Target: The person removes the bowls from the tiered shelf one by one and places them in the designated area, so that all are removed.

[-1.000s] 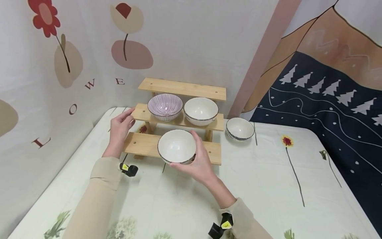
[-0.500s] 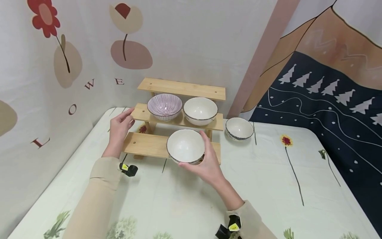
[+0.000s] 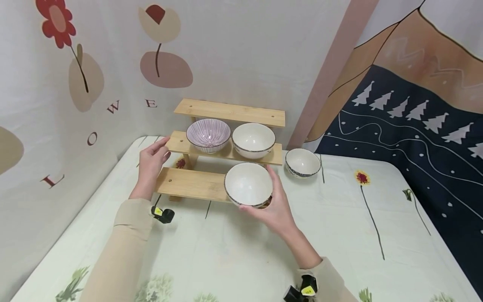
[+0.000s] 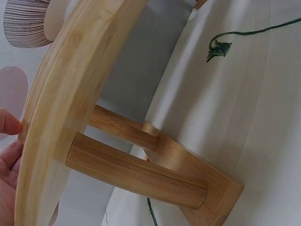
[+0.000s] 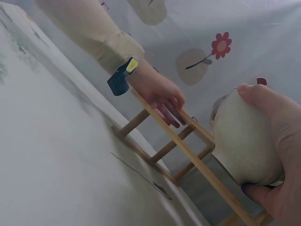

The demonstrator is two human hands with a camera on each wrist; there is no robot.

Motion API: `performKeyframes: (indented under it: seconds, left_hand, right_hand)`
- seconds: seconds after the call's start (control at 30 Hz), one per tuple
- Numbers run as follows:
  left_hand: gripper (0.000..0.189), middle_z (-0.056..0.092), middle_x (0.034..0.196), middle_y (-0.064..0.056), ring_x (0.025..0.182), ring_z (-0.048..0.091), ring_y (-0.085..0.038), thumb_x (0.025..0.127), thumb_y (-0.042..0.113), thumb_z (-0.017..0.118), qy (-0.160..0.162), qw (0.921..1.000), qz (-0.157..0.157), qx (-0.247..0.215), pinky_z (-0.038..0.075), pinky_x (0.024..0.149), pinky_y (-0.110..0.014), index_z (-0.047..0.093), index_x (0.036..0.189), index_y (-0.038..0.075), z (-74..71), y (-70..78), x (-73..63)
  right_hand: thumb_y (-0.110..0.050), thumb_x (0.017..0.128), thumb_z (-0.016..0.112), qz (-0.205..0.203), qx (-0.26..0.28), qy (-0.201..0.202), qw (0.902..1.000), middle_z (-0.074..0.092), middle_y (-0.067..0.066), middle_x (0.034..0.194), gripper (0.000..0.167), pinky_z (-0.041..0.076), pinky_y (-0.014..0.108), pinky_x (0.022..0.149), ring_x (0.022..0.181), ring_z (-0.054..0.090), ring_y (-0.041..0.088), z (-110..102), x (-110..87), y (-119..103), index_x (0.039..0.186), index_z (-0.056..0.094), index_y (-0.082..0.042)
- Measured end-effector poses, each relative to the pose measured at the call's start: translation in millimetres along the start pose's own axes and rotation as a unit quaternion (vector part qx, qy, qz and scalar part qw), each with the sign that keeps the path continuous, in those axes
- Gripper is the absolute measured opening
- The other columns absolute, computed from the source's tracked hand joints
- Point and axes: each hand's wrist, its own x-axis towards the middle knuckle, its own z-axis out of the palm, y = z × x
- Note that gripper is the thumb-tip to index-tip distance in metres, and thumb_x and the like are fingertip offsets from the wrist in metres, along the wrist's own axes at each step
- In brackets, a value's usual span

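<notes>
My right hand (image 3: 278, 212) grips a white bowl (image 3: 247, 184) with a thin dark rim, thumb at the near side and fingers at the right side. The bowl is over the right part of the lowest board (image 3: 192, 185) of a three-step wooden display stand (image 3: 179, 142). In the right wrist view the outside of the bowl (image 5: 249, 141) shows pale. My left hand (image 3: 151, 162) holds the left end of the middle board; in the left wrist view, the fingertips (image 4: 9, 123) pinch the edge of that board (image 4: 70, 94).
A purple-striped bowl (image 3: 209, 134) and another white bowl (image 3: 253, 140) sit side by side on the middle board. On the cloth-covered table (image 3: 339, 218), right of the stand, rests a smaller white bowl (image 3: 303, 162). A printed curtain (image 3: 234, 50) hangs close behind the stand.
My right hand has shifted the white bowl rightward along the lowest board, uncovering more of the board's left part. My left hand has stayed at the middle board's end.
</notes>
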Motion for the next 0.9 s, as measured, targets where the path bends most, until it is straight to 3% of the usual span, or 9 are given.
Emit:
performKeyframes:
  seconds: [0.23, 0.47, 0.7, 0.9]
  left_hand:
    - [0.047, 0.043, 0.157, -0.009, 0.136, 0.052, -0.016, 0.099, 0.011, 0.046, -0.001, 1.0, -0.001, -0.001, 0.045, 0.115, -0.028, 0.051, 0.145, 0.008, 0.4, 0.8, 0.0]
    - [0.047, 0.043, 0.157, -0.01, 0.136, 0.052, -0.016, 0.099, 0.011, 0.046, 0.0, 1.0, 0.002, 0.006, 0.046, 0.115, -0.029, 0.051, 0.145, 0.008, 0.4, -0.1, 0.3]
    - [0.047, 0.043, 0.157, -0.009, 0.139, 0.05, -0.02, 0.099, 0.012, 0.046, 0.0, 0.9999, 0.002, 0.014, 0.045, 0.117, -0.031, 0.05, 0.146, 0.008, 0.3, -0.3, -0.3]
    - [0.047, 0.042, 0.158, -0.008, 0.14, 0.049, -0.021, 0.1, 0.013, 0.046, -0.001, 0.9998, 0.001, 0.019, 0.045, 0.117, -0.031, 0.049, 0.146, 0.009, 0.5, 0.7, -2.0]
  right_hand:
    - [-0.015, 0.065, 0.093, -0.005, -0.001, 0.013, 0.9999, 0.036, 0.012, 0.158, 0.116, 0.041, 0.058, 0.117, 0.142, 0.04, 0.035, -12, -1.4, 2, 0.157, 0.023, -0.009]
    - [-0.009, 0.066, 0.091, 0.021, 0.02, 0.025, 0.9993, 0.029, 0.011, 0.162, 0.116, 0.042, 0.055, 0.116, 0.143, 0.038, 0.035, -25, -2.0, 4, 0.158, 0.021, -0.011]
    - [-0.011, 0.07, 0.089, 0.046, 0.004, 0.035, 0.9983, 0.027, 0.01, 0.163, 0.114, 0.052, 0.055, 0.102, 0.141, 0.04, 0.033, -39, -2.9, 8, 0.159, 0.019, -0.017]
    - [-0.01, 0.071, 0.088, 0.049, -0.009, 0.055, 0.9972, 0.028, 0.012, 0.162, 0.112, 0.053, 0.052, 0.098, 0.138, 0.042, 0.032, -50, -4.5, 17, 0.159, 0.02, -0.016]
